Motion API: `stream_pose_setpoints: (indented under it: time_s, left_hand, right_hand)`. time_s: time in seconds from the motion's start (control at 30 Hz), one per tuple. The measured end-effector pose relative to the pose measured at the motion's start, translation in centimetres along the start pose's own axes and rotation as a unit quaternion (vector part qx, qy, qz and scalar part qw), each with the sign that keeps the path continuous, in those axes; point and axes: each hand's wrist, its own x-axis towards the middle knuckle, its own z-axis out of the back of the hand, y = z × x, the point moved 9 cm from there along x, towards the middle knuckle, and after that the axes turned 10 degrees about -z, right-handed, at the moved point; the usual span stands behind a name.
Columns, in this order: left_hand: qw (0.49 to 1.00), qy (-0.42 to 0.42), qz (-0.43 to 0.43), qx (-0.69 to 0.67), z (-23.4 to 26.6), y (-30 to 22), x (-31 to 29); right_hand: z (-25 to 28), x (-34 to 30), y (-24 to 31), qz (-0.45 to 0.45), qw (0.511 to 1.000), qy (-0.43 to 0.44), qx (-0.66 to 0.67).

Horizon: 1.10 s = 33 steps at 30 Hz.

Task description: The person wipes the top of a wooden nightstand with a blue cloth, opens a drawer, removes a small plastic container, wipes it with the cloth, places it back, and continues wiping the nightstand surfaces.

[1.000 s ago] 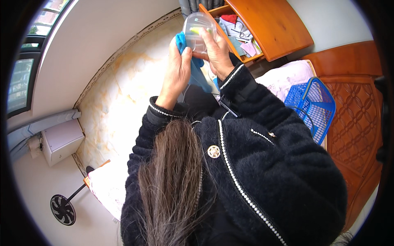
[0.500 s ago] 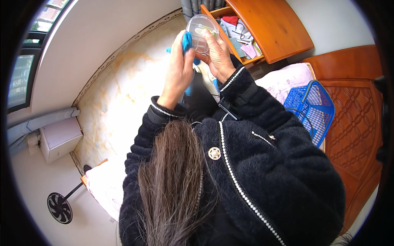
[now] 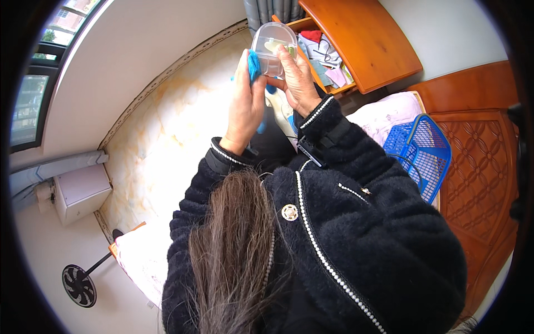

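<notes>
A clear plastic box [image 3: 273,33] with a rounded end and inner dividers is held up in front of me. Something small and greenish shows through it. My right hand [image 3: 300,84] grips its right side, with the thumb lying across the face. On the left side, my left hand [image 3: 245,108] has a bright blue cloth [image 3: 254,67] between its fingers and the box. More blue shows beneath the hands, partly hidden. The fingers of both hands behind the box are largely out of sight.
Beyond the box, an orange-brown wooden cabinet [image 3: 364,47] has an open drawer [image 3: 329,58] with folded clothes and papers. A blue plastic basket [image 3: 428,150] rests by pink bedding [image 3: 389,111] at right. A white cabinet [image 3: 83,192] and a black fan [image 3: 79,285] stand at left.
Both hands and the box have shifted slightly down in the picture, and the box faces me a little more squarely. The hold of each hand stays the same.
</notes>
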Motion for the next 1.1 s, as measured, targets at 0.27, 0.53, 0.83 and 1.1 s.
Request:
stream_pose_setpoints:
  time_s: [0.27, 0.53, 0.83, 1.1]
  left_hand:
    - [0.993, -0.065, 0.048, -0.085, 2.7, 3.1, 3.9]
    - [0.994, -0.099, -0.042, -0.001, -0.4, -1.1, -0.2]
    - [0.975, -0.208, 0.064, -0.045, 6.1, 4.2, 2.3]
    - [0.992, -0.12, -0.047, 0.011, 2.6, 0.3, 3.2]
  right_hand:
    - [-1.2, -0.6, -1.3, -0.039, 0.999, 0.013, 0.003]
    - [-0.5, 0.0, -0.4, -0.024, 0.995, -0.002, 0.095]
    - [-0.3, 0.4, -0.9, -0.072, 0.978, 0.031, 0.192]
    - [-1.6, -0.3, -0.5, -0.081, 0.973, 0.019, 0.214]
